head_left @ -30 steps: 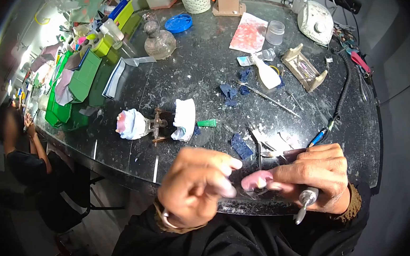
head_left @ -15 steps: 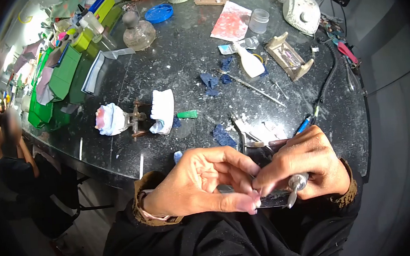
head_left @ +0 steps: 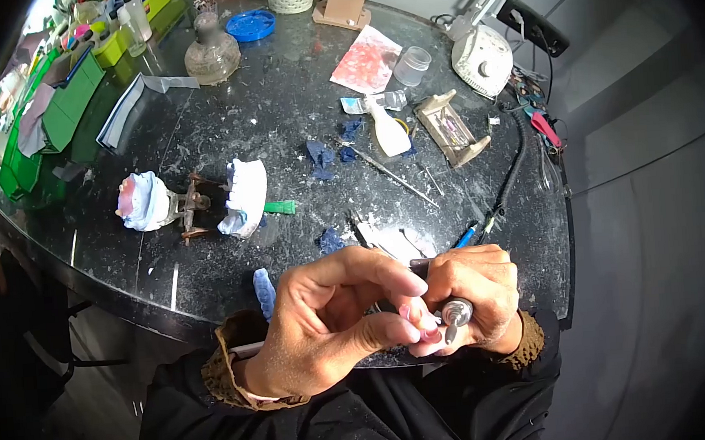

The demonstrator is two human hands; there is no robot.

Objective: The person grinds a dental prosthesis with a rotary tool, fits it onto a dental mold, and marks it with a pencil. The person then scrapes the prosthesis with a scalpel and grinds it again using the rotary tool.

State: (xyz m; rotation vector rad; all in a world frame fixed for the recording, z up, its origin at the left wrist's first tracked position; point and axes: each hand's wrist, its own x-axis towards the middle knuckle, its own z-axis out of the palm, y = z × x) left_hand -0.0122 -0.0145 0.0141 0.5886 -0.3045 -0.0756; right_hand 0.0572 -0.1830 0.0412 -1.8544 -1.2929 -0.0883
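Observation:
My left hand (head_left: 319, 324) pinches a small pink denture piece (head_left: 422, 323) between thumb and fingers. Closed around a metal rotary handpiece (head_left: 457, 311) is my right hand (head_left: 484, 288), and the handpiece's grey bur tip points down close beside the pink piece. Whether the bur touches it, I cannot tell. Left of my hands stands a metal articulator (head_left: 193, 203) between a bluish-white cast with pink on it (head_left: 144, 202) and a white dental cast (head_left: 246, 196). A blue ridged strip (head_left: 264, 294) lies just beyond my left wrist.
White powder and hand tools (head_left: 399, 241) lie beyond my hands. Farther back are a white bottle (head_left: 390, 131), a wooden bur rack (head_left: 450, 129), a clear cup (head_left: 412, 67) and a white control box (head_left: 482, 61). A glass burner (head_left: 212, 60) stands back left.
My view has swung to the right, so the bench things sit farther left. My left hand has tipped up, showing more of the pink piece, and the bur is nearer to it.

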